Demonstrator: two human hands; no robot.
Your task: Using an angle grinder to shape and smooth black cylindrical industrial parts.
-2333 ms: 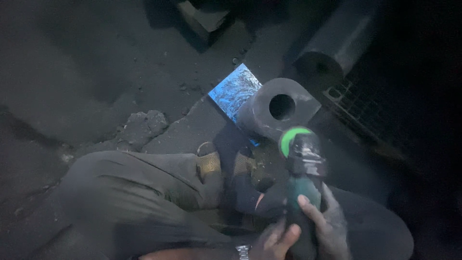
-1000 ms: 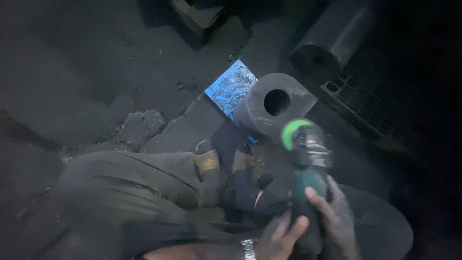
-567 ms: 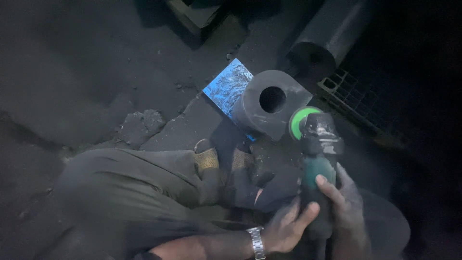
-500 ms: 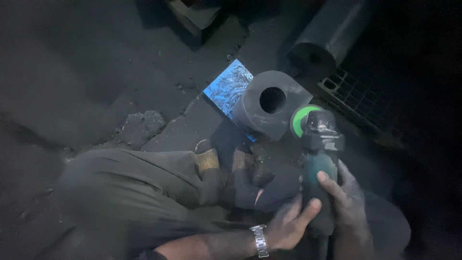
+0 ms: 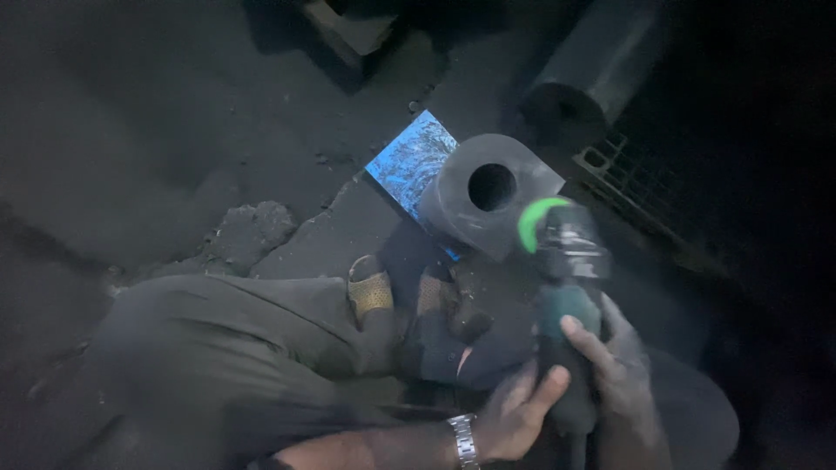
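Gritty dark floor; my left hand and right hand clasp the grinder beside a holed metal cylinder.

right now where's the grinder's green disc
In the head view the green disc sits right of centre, at the front of the grinder held in both hands, against the lower right edge of the holed metal cylinder.

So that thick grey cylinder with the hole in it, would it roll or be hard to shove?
The cylinder looks thick-walled around a small bore, so it is probably heavy for its size and hard to push. It lies on its side on rough ground, so it could roll, though the blue sheet beside it might check that.
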